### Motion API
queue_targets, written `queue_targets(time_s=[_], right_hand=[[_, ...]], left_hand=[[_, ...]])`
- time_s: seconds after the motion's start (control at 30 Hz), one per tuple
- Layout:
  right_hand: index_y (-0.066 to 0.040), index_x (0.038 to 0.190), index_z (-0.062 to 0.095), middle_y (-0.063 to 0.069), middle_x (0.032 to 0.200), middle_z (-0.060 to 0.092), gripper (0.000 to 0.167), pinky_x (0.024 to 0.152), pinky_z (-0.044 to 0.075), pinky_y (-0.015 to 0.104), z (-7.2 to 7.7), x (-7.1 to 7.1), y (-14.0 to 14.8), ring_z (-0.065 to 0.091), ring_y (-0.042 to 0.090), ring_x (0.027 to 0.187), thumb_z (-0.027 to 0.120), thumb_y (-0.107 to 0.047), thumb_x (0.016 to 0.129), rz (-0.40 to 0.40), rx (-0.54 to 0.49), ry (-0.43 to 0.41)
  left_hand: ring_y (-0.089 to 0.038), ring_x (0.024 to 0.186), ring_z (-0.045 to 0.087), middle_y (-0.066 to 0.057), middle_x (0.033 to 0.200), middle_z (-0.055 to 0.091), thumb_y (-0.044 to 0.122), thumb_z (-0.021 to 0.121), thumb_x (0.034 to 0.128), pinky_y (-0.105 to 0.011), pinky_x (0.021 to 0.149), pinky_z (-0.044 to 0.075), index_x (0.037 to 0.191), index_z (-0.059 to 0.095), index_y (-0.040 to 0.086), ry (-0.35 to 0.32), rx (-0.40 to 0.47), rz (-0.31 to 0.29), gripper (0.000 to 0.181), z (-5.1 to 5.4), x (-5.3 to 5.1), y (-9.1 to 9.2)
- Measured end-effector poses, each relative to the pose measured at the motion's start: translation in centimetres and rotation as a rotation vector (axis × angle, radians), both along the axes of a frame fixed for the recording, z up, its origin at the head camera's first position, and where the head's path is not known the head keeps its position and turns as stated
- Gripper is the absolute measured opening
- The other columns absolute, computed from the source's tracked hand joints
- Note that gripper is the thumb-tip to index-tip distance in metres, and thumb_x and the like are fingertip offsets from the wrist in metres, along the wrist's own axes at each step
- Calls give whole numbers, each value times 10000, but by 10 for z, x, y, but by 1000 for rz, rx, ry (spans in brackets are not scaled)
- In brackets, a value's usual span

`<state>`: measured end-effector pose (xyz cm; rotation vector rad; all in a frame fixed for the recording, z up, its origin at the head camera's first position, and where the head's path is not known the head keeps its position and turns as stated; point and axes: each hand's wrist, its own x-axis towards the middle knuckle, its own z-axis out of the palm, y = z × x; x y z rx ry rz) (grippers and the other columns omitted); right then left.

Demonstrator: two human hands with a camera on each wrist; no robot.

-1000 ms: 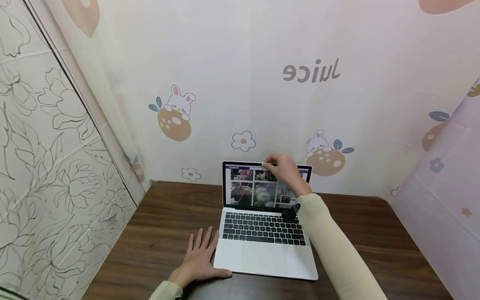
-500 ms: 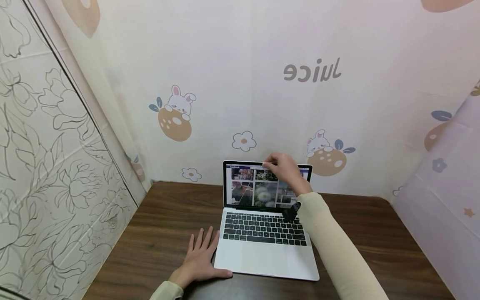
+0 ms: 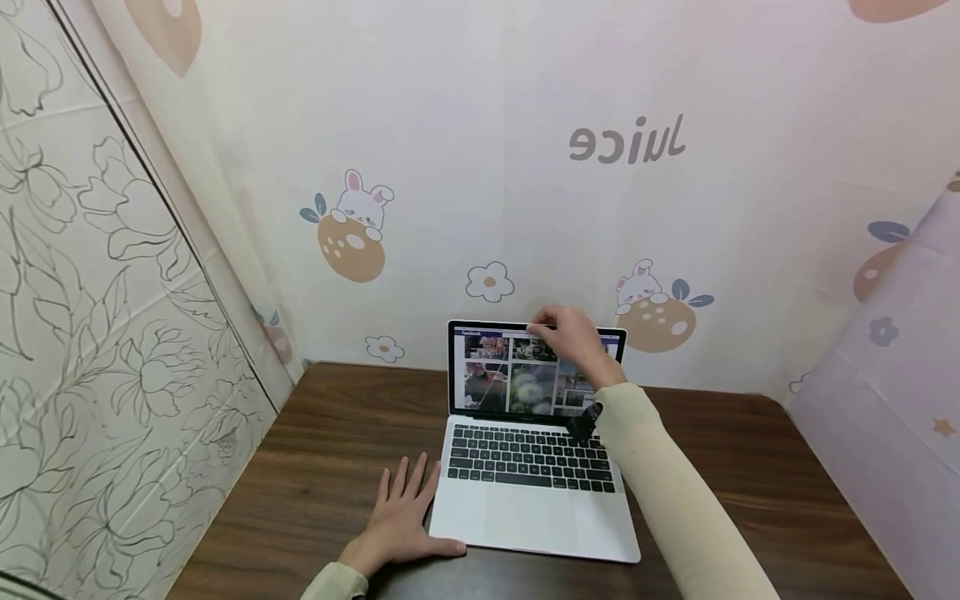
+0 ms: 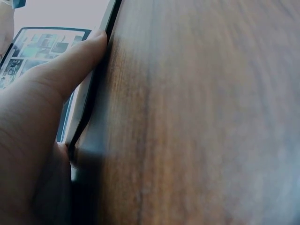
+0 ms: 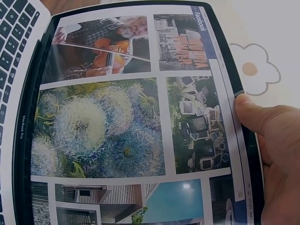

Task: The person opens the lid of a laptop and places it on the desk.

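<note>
A silver laptop (image 3: 525, 521) stands unfolded on the brown wooden table, its lit screen (image 3: 487, 379) showing a page of pictures. At the top edge of the lid my right hand (image 3: 572, 337) pinches the rim, thumb on the front and fingers behind, as the right wrist view also shows. My left hand (image 3: 397, 521) lies with fingers spread at the laptop's front left corner. Its thumb (image 4: 79, 58) reaches along the front edge of the base. The right sleeve and a small black object at that wrist hide some keys of the keyboard (image 3: 510, 457).
The wooden table (image 3: 337, 433) stretches out on both sides of the laptop. Close behind the lid hangs a pale curtain (image 3: 420, 192) printed with rabbits and flowers. A panel with line-drawn flowers (image 3: 127, 333) borders the left side.
The whole view has shifted very slightly. Both hands and the laptop keep the same positions relative to each other.
</note>
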<state>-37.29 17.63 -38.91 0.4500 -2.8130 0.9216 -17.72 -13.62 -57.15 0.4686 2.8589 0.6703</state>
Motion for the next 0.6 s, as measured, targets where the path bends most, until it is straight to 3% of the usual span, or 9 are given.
queue_targets(time_s=[0.3, 0.6], right_hand=[[-141, 1065, 757, 83, 1131, 753, 196, 980, 542, 524, 0, -2, 0, 689, 296, 1110, 682, -314, 1010, -1, 4, -17], [-136, 1052, 761, 85, 1101, 758, 198, 956, 549, 524, 0, -5, -1, 697, 294, 1069, 679, -311, 1012, 4, -8, -4]], left_hand=[[-455, 1588, 22, -134, 1737, 108, 968, 602, 639, -701, 1216, -22, 1665, 196, 197, -17, -39, 15, 1346, -7, -4, 0], [-472, 1579, 49, -156, 1728, 140, 964, 609, 642, -708, 1211, -25, 1661, 214, 183, 12, -10, 7, 1344, -3, -1, 0]])
